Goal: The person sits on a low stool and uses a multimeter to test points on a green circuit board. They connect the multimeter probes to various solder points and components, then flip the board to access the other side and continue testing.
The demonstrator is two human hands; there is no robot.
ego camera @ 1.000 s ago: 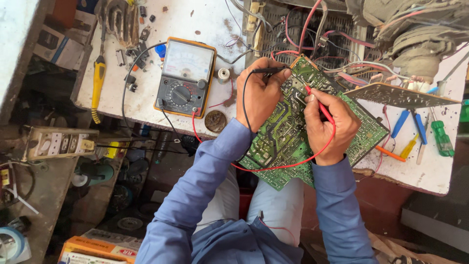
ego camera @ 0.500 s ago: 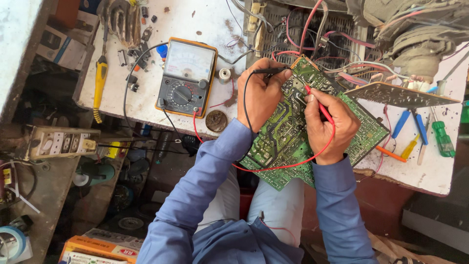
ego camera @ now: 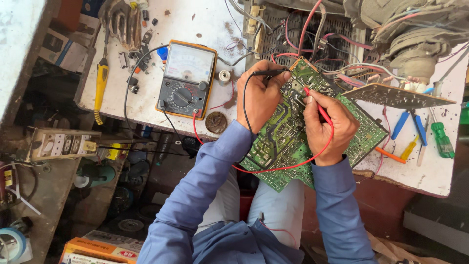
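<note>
A green circuit board lies tilted over the edge of the white workbench and my lap. My left hand holds a black test probe with its tip on the board's upper part. My right hand grips a red test probe and presses its tip onto the board close to the black one. Red and black leads run from the probes to an orange analog multimeter lying on the bench to the left.
A yellow-handled screwdriver and small parts lie at the bench's left. Blue, yellow and green screwdrivers sit at the right beside a brown board. An opened chassis with tangled wires fills the back. A power strip is lower left.
</note>
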